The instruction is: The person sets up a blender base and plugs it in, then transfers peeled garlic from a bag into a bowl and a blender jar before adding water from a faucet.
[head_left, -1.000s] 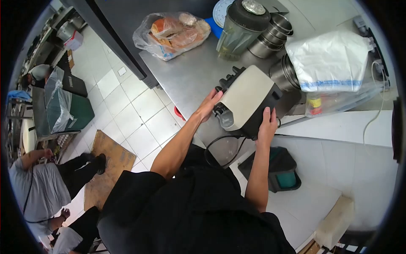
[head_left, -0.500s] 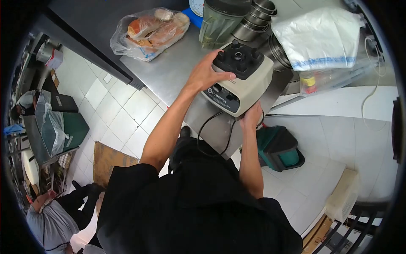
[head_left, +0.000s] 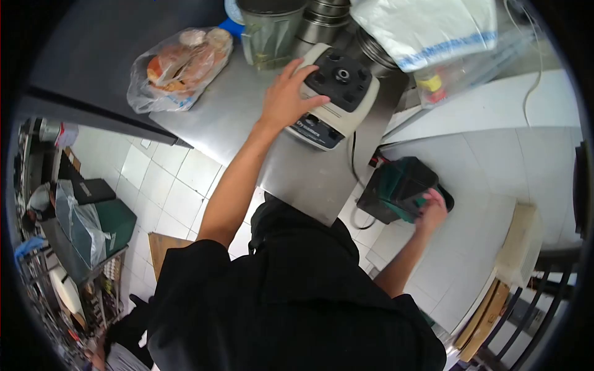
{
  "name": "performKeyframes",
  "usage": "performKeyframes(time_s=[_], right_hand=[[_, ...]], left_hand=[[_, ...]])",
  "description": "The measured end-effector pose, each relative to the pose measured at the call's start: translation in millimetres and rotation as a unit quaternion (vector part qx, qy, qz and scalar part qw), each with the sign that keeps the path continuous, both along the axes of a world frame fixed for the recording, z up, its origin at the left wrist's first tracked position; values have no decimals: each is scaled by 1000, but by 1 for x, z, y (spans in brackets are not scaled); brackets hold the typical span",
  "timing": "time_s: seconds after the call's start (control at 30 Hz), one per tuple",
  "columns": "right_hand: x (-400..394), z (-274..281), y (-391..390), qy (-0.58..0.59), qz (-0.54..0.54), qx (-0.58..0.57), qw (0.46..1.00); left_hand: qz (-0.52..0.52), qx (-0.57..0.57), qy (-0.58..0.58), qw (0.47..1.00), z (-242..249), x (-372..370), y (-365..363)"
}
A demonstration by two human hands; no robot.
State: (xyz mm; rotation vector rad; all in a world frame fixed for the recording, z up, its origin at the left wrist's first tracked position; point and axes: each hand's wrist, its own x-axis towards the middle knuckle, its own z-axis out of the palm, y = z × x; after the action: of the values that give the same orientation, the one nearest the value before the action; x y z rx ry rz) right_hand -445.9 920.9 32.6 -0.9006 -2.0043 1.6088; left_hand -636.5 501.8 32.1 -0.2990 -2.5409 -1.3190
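Note:
A cream-coloured blender base (head_left: 362, 105) with a black top and a Dynamex label sits on the steel table, without its jar. My left hand (head_left: 286, 104) grips its left side, fingers over the upper edge and thumb on the top near the label. Its black cord (head_left: 354, 164) hangs over the table's right edge. My right hand (head_left: 431, 211), blurred by motion, is off to the right, away from the base, in front of a dark green and black bin (head_left: 405, 176). Whether its fingers hold anything cannot be made out.
Behind the base stand a blender jar (head_left: 270, 38) and steel containers (head_left: 323, 28). A bag of bread (head_left: 185, 68) lies at the table's left, a white plastic bag (head_left: 427, 28) at the back right. Another person (head_left: 127, 346) is at the lower left.
The blender base has come down onto the table. My right hand has let go of its underside and moved right and down. My left hand has stayed on the base.

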Motion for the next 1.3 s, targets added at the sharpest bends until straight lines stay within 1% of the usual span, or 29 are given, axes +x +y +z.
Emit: performKeyframes(time_s=[0.03, 0.1, 0.17, 0.23, 0.3, 0.33, 0.37, 0.4, 0.47, 0.5, 0.53, 0.6, 0.63, 0.7, 0.77, 0.83, 0.87, 0.9, 0.93, 0.97, 1.03, 1.07, 1.1, 1.13, 1.17, 1.2, 1.23, 1.3], right_hand=[[13, 14, 22, 22, -24, -2, 999], [34, 64, 44, -11, -48, 110, 993], [54, 114, 54, -24, -18, 235, 971], [63, 157, 47, -22, -62, 304, 950], [78, 188, 62, -24, -114, 330, 937], [89, 200, 74, 0, -134, 323, 937], [102, 213, 90, 26, -149, 319, 936], [111, 228, 106, 24, -168, 328, 929], [128, 251, 135, 76, -217, 300, 926], [135, 260, 152, 81, -224, 302, 923], [141, 269, 169, 96, -220, 276, 931], [140, 279, 191, 124, -187, 225, 948], [135, 280, 198, 137, -187, 225, 946], [120, 281, 220, 123, -170, 246, 946], [111, 280, 248, 150, -151, 228, 950], [95, 274, 271, 212, -171, 185, 944], [91, 267, 291, 223, -171, 174, 944], [88, 261, 313, 253, -157, 139, 945], [87, 255, 335, 280, -143, 104, 944], [85, 250, 357, 284, -145, 95, 943], [77, 246, 392, 325, -77, 49, 941], [73, 244, 402, 327, -75, 41, 941], [66, 247, 405, 339, -94, 25, 936], [57, 247, 406, 353, -113, 10, 929], [51, 241, 406, 363, -108, 4, 926], [47, 230, 401, 296, -89, 46, 950], [44, 221, 394, 227, -67, 90, 968], [36, 207, 347, 211, -57, 100, 971]], left_hand=[[-2, 4, 10, 1000, 1, 0, -1], [-23, -3, 17, 1000, 9, 4, -1], [-5, -42, 41, 998, 15, 5, 2], [34, -90, 120, 988, 24, 16, 13], [65, -27, 182, 981, 45, 35, 32], [35, -12, 185, 982, 51, 48, 46], [-29, 23, 191, 981, 56, 63, 63], [-85, 55, 197, 975, 60, 74, 82], [-241, 88, 173, 951, 53, 99, 132], [-313, 69, 147, 936, 57, 108, 157], [-380, 47, 122, 916, 60, 115, 180], [-431, -16, 139, 891, 46, 127, 222], [-428, -20, 152, 891, 26, 130, 236], [-491, -112, 64, 862, -19, 139, 263], [-521, -126, -40, 843, -38, 145, 275], [-529, -80, -128, 835, -49, 153, 274], [-515, -99, -171, 834, -52, 155, 273], [-499, -116, -215, 832, -55, 157, 271], [-495, -127, -213, 833, -60, 160, 268], [-474, -130, -226, 841, -68, 162, 264], [-448, -137, -240, 850, -71, 169, 259], [-451, -86, -307, 834, -71, 174, 256], [-450, -35, -370, 812, -57, 175, 261], [-499, -16, -420, 758, -40, 177, 264], [-545, 4, -464, 699, -4, 182, 274], [-618, 21, -460, 637, 25, 184, 286], [-685, 38, -452, 570, 43, 187, 300], [-796, 120, -349, 479, 49, 196, 330]])
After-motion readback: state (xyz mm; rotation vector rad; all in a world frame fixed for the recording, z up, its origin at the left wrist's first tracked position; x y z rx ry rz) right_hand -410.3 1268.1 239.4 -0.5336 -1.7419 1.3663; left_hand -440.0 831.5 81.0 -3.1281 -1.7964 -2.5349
